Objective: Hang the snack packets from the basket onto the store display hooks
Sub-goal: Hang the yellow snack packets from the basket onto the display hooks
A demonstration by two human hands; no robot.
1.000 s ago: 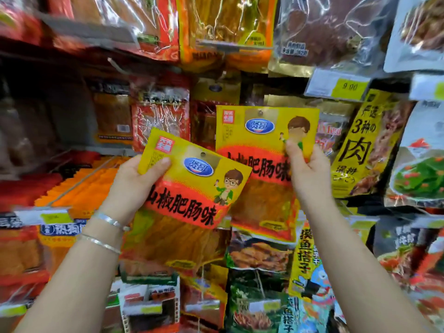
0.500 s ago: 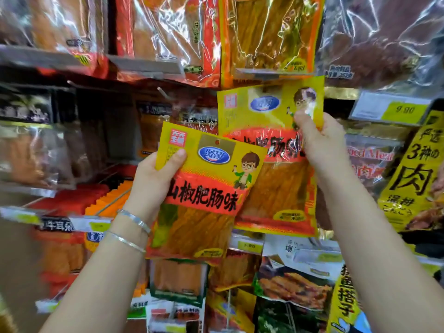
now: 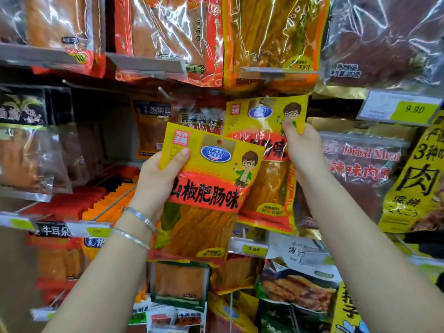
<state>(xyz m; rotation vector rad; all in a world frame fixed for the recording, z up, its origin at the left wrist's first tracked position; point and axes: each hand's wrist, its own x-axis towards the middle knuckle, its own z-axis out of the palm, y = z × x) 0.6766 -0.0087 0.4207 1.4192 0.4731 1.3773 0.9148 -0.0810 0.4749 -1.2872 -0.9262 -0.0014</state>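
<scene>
at the hook, right hand (image 3: 303, 150) pinches packet (image 3: 264, 131).

The front snack packet (image 3: 209, 183) has a yellow top, a blue oval logo edged in white, a red-orange band with black characters, and a cartoon boy with brown hair and a green jacket. Its clear lower part shows orange-brown strips. The rear snack packet (image 3: 264, 131) carries the same print. The two bracelets (image 3: 141, 216) are silver. The price tag (image 3: 416, 109) is yellow with dark digits. The big packet (image 3: 418, 179) at the right is yellow with black characters.
</scene>
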